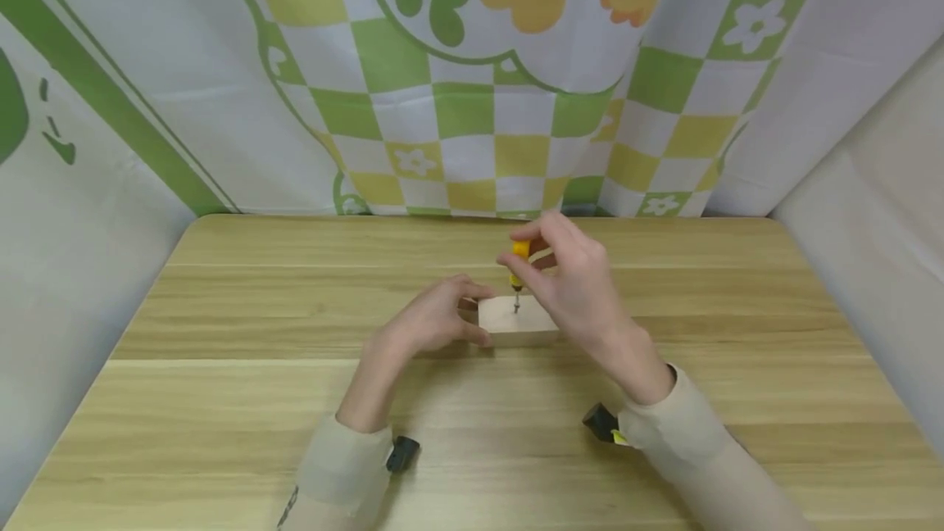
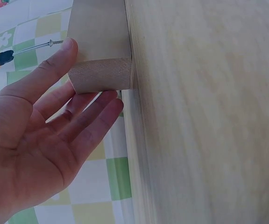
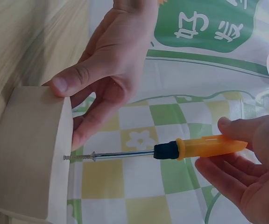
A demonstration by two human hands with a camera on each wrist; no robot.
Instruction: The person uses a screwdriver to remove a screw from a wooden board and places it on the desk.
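Observation:
A pale rectangular wooden block (image 1: 533, 322) lies on the table. At its left end my left hand (image 1: 428, 319) grips it, thumb on the near side and fingers round the far side. A screw (image 3: 81, 157) stands upright, its point at the block's upper face. The tip of a screwdriver (image 3: 201, 147) with a yellow handle and dark blue collar meets the screw head, shaft and screw in one line. My right hand (image 1: 578, 285) pinches the handle from above between thumb and fingers. In the head view this hand hides the block's right end.
The wood-grain table (image 1: 243, 416) runs back to a hanging cloth (image 1: 465, 113) with green and yellow checks and flowers. White cloth walls (image 1: 878, 211) flank both sides. A black camera (image 1: 402, 455) sits at my left wrist, another (image 1: 601, 423) at my right.

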